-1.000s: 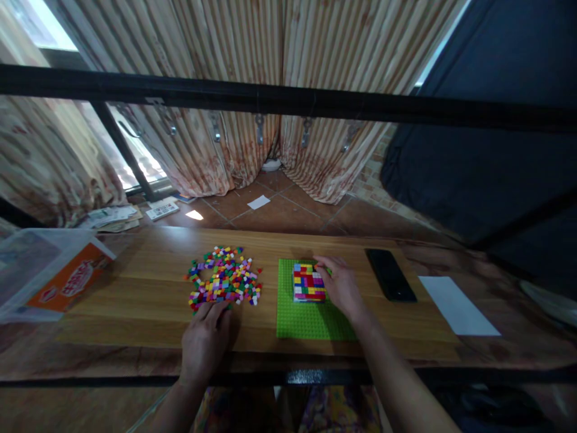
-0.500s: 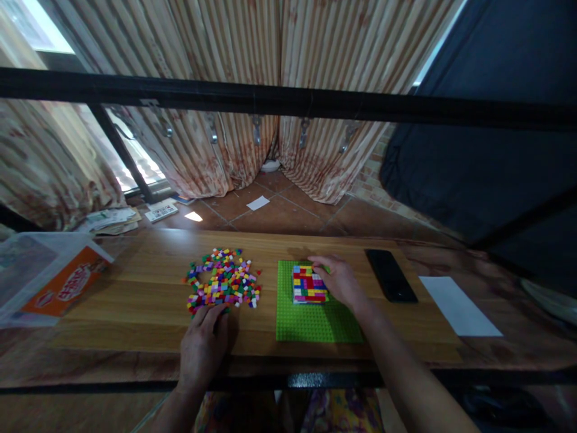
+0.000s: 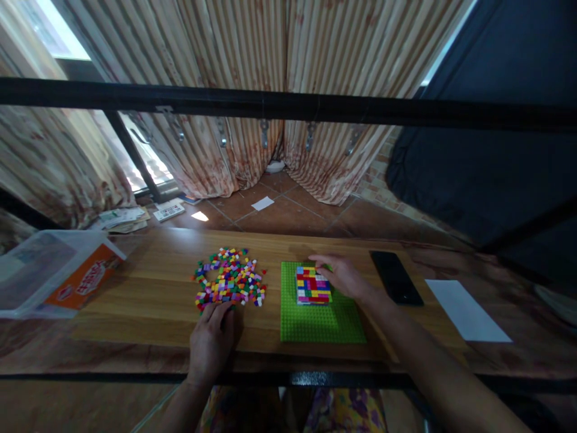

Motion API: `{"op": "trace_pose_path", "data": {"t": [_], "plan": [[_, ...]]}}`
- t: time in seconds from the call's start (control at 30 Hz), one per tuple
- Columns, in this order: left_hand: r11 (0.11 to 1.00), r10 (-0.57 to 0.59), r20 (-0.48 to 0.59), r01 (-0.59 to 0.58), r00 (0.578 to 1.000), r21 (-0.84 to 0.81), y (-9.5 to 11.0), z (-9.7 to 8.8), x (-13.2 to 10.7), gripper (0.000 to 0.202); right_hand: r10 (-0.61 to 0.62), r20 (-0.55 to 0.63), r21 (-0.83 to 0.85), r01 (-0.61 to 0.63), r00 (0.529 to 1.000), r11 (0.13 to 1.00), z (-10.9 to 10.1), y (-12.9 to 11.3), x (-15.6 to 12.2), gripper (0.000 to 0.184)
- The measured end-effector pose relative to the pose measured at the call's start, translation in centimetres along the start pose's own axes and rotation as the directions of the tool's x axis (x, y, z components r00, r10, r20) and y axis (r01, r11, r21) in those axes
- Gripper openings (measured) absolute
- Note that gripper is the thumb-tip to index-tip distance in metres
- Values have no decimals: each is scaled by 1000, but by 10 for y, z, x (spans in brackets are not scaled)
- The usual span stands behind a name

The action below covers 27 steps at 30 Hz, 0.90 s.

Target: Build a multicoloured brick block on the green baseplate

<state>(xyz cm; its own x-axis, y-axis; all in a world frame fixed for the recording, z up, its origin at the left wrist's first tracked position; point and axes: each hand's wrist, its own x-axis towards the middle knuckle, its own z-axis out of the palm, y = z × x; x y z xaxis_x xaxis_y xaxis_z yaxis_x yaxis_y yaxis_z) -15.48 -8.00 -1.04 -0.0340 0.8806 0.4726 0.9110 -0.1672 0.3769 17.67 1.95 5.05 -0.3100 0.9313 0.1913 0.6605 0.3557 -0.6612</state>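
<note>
A green baseplate (image 3: 315,319) lies on the wooden table, with a block of stacked coloured bricks (image 3: 312,286) built at its far end. My right hand (image 3: 345,278) rests against the right side of that block, its fingertips curled over the block's far right corner. A loose pile of small coloured bricks (image 3: 229,281) is spread to the left of the plate. My left hand (image 3: 211,340) lies palm down just in front of the pile, fingers stretched toward its near edge and holding nothing.
A black phone (image 3: 395,276) lies right of the baseplate, a white sheet of paper (image 3: 466,310) farther right. A clear plastic box with an orange label (image 3: 58,276) sits at the table's left end. A black bar (image 3: 288,105) crosses the view above; curtains hang behind.
The view has shifted slightly; both hands stay where they were, the left by the pile, the right at the block's far corner.
</note>
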Motion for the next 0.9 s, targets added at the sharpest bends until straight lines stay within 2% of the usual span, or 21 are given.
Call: {"op": "trace_pose_path", "data": {"t": [0.1,0.17,0.23,0.3,0.4,0.5,0.63,0.73,0.9], "plan": [[998,-19,1,19,1000,-65,2,-4,0,22,65,-45,53,-63,997,997,-4,0,-6,43],[991,-37,-10,35,999,-127,3,-9,0,21,106,-168,61,-97,980,993,-4,-5,-12,42],[979,-72,-19,67,997,-192,1,-15,0,21,134,-313,63,-120,940,991,0,-16,-21,37],[966,-149,-40,137,988,-219,-4,-20,1,22,149,-371,87,-126,917,988,10,-33,-30,34],[942,-301,-83,283,950,-183,-18,-24,10,22,84,-316,112,-50,945,992,39,-66,-45,26],[912,-405,-123,392,906,-120,-35,-21,25,22,-20,-192,112,42,981,993,77,-93,-52,22],[883,-468,-154,467,870,-46,-52,-11,43,30,-23,-119,4,24,993,1000,119,-106,-45,21],[884,-463,-145,468,874,1,-56,-5,48,31,-5,-142,-128,-13,990,992,136,-107,-33,16],[886,-455,-117,462,883,33,-57,-1,47,31,5,-176,-325,-63,984,943,150,-114,-20,11]]}}
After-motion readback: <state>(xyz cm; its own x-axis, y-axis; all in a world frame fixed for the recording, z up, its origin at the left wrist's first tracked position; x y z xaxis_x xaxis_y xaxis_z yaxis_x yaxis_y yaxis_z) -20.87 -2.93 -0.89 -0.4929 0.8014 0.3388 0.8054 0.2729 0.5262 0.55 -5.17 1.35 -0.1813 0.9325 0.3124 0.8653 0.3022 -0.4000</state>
